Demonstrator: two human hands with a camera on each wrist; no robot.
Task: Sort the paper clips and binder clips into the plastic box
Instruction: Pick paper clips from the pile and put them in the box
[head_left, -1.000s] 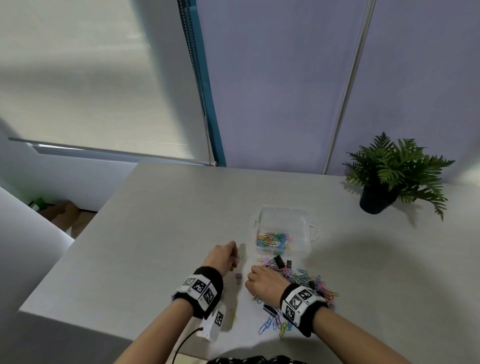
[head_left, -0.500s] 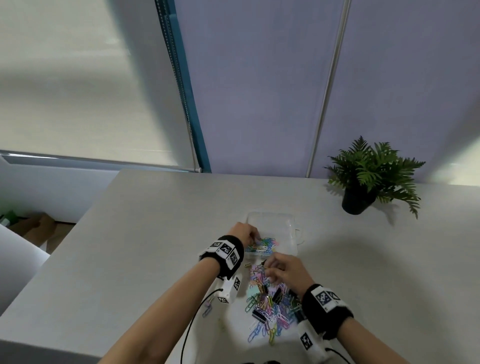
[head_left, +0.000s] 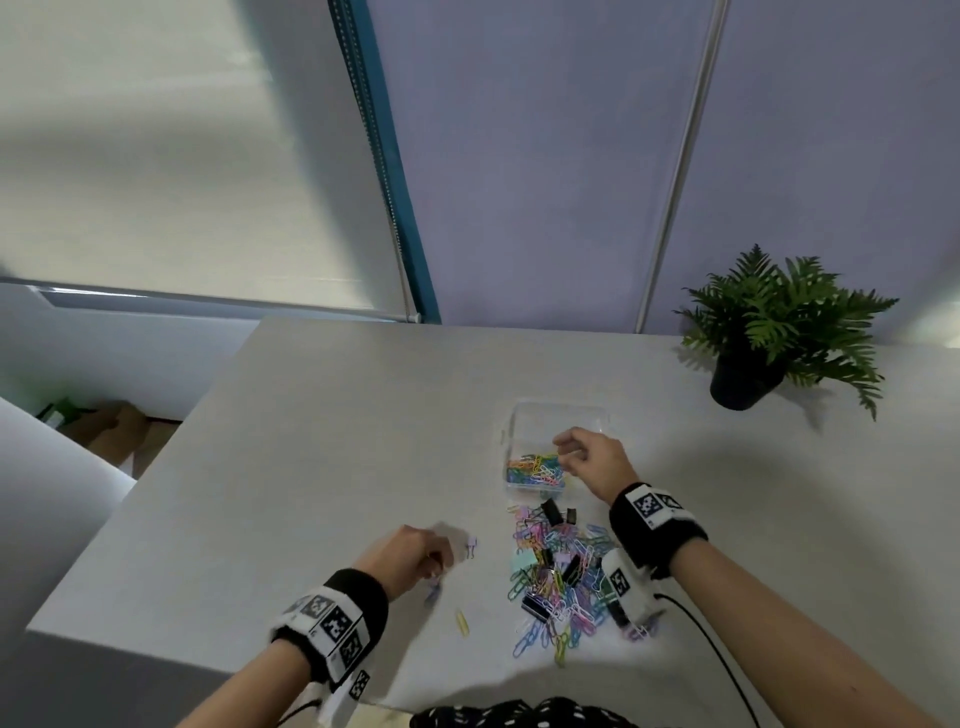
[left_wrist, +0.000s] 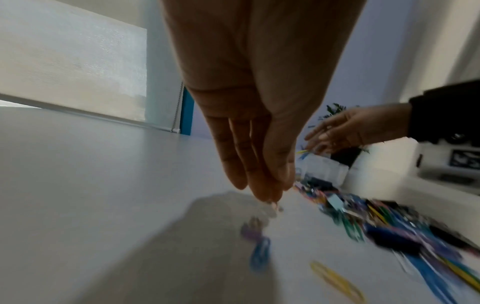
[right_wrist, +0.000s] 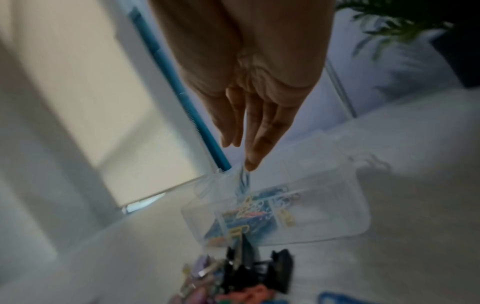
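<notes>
A clear plastic box (head_left: 597, 422) stands mid-table with coloured paper clips (head_left: 535, 470) in its near-left compartment. My right hand (head_left: 574, 453) hovers over the box with fingers extended. A blurred blue paper clip (right_wrist: 244, 178) hangs just below its fingertips (right_wrist: 251, 164). The mixed pile of paper clips and black binder clips (head_left: 561, 577) lies in front of the box. My left hand (head_left: 434, 564) is low over the table left of the pile, its fingers (left_wrist: 259, 185) straight and drawn together. It holds nothing I can see. A small purple binder clip (head_left: 471, 546) lies beside it.
A blue clip (head_left: 432, 592) and a yellow clip (head_left: 462, 621) lie loose near the left hand. A potted fern (head_left: 769, 338) stands at the back right. The table's left edge (head_left: 156, 467) drops to the floor. A cable (head_left: 717, 654) trails from my right wrist.
My right hand has moved from the pile up over the box. My left hand has come back from the box to the loose clips left of the pile. The head view shifted.
</notes>
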